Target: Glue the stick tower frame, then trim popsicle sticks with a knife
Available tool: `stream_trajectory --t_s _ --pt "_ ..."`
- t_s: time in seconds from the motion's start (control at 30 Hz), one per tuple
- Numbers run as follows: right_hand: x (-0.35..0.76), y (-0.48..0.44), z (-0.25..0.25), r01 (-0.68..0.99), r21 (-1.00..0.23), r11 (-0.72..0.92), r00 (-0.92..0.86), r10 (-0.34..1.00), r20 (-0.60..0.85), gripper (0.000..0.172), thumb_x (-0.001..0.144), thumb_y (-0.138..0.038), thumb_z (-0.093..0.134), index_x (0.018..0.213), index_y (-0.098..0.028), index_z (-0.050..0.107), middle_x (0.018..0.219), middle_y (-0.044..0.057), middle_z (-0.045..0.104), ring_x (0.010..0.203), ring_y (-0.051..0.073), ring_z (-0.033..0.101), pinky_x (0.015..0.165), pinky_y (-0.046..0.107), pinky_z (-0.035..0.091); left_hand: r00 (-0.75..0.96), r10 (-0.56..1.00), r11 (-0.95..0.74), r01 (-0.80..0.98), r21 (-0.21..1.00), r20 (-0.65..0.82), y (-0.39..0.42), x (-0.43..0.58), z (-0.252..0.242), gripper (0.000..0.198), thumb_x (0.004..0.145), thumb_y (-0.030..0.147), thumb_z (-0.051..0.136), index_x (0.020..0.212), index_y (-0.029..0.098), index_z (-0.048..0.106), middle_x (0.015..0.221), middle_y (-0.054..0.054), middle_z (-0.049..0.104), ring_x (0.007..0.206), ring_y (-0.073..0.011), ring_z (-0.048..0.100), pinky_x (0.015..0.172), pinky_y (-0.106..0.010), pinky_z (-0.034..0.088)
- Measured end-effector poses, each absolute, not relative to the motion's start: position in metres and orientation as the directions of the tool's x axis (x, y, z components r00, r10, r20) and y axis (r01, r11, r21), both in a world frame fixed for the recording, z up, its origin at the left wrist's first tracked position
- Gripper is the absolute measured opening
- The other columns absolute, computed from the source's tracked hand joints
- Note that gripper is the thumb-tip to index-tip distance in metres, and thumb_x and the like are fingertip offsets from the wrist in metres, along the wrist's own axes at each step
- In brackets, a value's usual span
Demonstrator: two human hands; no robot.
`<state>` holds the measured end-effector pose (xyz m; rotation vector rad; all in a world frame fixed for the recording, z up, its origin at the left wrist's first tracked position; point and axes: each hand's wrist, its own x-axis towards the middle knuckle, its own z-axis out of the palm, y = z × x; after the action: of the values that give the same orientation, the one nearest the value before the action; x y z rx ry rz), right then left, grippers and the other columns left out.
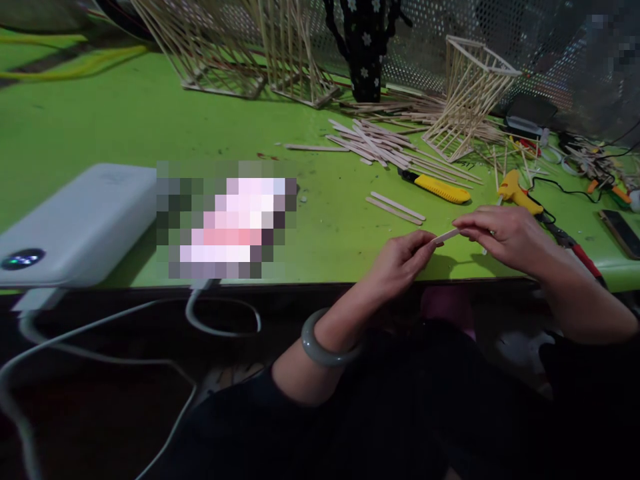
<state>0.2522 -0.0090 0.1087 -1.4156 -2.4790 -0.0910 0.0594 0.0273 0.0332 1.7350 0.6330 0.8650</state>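
Note:
Between my two hands is a flat wooden craft stick (447, 235), raised a little above the green table near its front edge. My left hand (404, 260) pinches one end between thumb and fingers. The other end is pinched by my right hand (505, 233). Just beyond my left hand lie two craft sticks (397, 207) side by side. A yellow utility knife (440, 188) rests behind them, below a loose pile of craft sticks (373, 143). Behind my right hand is a yellow glue gun (517, 190), and red-handled pliers (575, 250) lie to its right.
A twisted stick tower (473, 97) stands at the back right, with larger stick frames (225, 53) at the back left. A white power bank (83, 223) and a pixelated lit device (233, 223) with cables lie left. A dark phone (620, 233) lies far right.

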Motion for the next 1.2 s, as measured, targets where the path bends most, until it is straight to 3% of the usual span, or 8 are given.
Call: stream_trajectory --t_s 0.23,0.37,0.57,0.77,1.03,1.2 --pt "0.241 -0.009 0.119 0.84 -0.156 0.52 -0.496 0.852 0.168 0.03 0.093 -0.03 0.042 0.098 -0.019 0.07 0.088 0.006 0.072 0.078 0.016 0.064 0.065 0.026 0.042 0.502 0.838 -0.276 0.055 0.96 0.213 0.027 0.062 0.034 0.027 0.081 0.036 0.054 0.061 0.018 0.051 0.05 0.006 0.035 0.047 -0.0076 0.029 0.044 -0.023 0.024" --pt "0.235 -0.014 0.121 0.831 -0.106 0.547 -0.527 0.833 0.166 0.034 0.094 -0.032 0.04 0.099 -0.018 0.07 0.082 0.006 0.071 0.075 0.016 0.063 0.062 0.026 0.039 0.445 0.867 -0.275 0.05 0.96 0.225 0.026 0.064 0.033 0.039 0.078 0.041 0.059 0.052 0.019 0.042 0.047 0.007 0.029 0.047 -0.0068 0.025 0.044 -0.023 0.022" --pt "0.241 -0.011 0.118 0.856 -0.094 0.509 -0.49 0.855 0.171 0.031 0.094 -0.032 0.043 0.101 -0.018 0.07 0.09 0.007 0.073 0.08 0.018 0.065 0.067 0.027 0.041 0.522 0.816 -0.334 0.071 0.94 0.25 0.028 0.06 0.033 0.026 0.085 0.033 0.048 0.068 0.017 0.056 0.051 0.005 0.04 0.049 -0.0081 0.036 0.048 -0.023 0.028" --pt "0.249 -0.003 0.113 0.868 -0.157 0.471 -0.447 0.879 0.165 0.028 0.091 -0.03 0.047 0.099 -0.018 0.071 0.092 0.008 0.073 0.081 0.018 0.066 0.067 0.027 0.043 0.591 0.776 -0.298 0.034 0.954 0.222 0.027 0.059 0.037 0.017 0.085 0.024 0.044 0.078 0.016 0.057 0.056 0.005 0.04 0.051 -0.0084 0.035 0.049 -0.022 0.03" --pt "0.242 -0.003 0.118 0.848 -0.165 0.503 -0.483 0.863 0.148 0.029 0.092 -0.027 0.044 0.102 -0.018 0.069 0.089 0.008 0.072 0.081 0.017 0.064 0.069 0.027 0.043 0.524 0.831 -0.237 0.026 0.971 0.189 0.027 0.062 0.036 0.019 0.08 0.029 0.05 0.064 0.019 0.049 0.052 0.006 0.035 0.048 -0.0079 0.029 0.045 -0.024 0.024" --pt "0.239 -0.004 0.114 0.857 -0.096 0.506 -0.489 0.857 0.162 0.029 0.092 -0.029 0.044 0.103 -0.018 0.068 0.091 0.008 0.07 0.08 0.017 0.062 0.065 0.027 0.04 0.514 0.839 -0.238 0.05 0.97 0.179 0.028 0.06 0.038 0.014 0.077 0.023 0.048 0.066 0.017 0.054 0.051 0.005 0.037 0.048 -0.0079 0.031 0.044 -0.023 0.024"
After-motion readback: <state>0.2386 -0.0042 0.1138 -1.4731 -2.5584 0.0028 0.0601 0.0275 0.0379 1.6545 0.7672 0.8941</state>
